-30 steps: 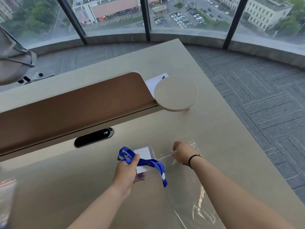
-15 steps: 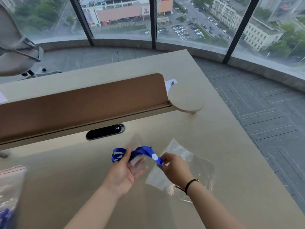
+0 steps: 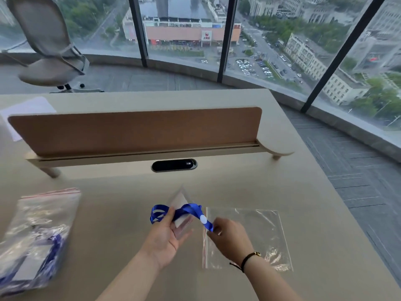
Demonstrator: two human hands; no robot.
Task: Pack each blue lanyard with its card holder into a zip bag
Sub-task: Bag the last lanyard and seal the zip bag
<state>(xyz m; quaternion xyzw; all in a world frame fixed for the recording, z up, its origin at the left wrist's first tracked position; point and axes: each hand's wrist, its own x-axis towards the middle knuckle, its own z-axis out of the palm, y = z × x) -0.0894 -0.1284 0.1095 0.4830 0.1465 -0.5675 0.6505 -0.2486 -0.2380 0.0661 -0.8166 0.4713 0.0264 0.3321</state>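
My left hand (image 3: 167, 237) holds a clear card holder (image 3: 181, 208) with a white card in it, with the blue lanyard (image 3: 184, 211) wrapped across it. My right hand (image 3: 230, 237) pinches the lanyard's free end, just past its white round sticker. An empty clear zip bag (image 3: 260, 229) with a red seal strip lies flat on the desk under and right of my right hand, its mouth facing left.
A blurred pile of zip bags holding blue lanyards (image 3: 36, 237) lies at the left on the beige desk (image 3: 303, 213). A brown divider panel (image 3: 134, 133) stands behind, with a black cable slot (image 3: 173, 165). An office chair (image 3: 50, 46) and windows are beyond.
The zip bag has been laid flat on the desk to the right. My right hand has kept its hold on the lanyard end. The camera has tilted up and turned left, revealing the pile.
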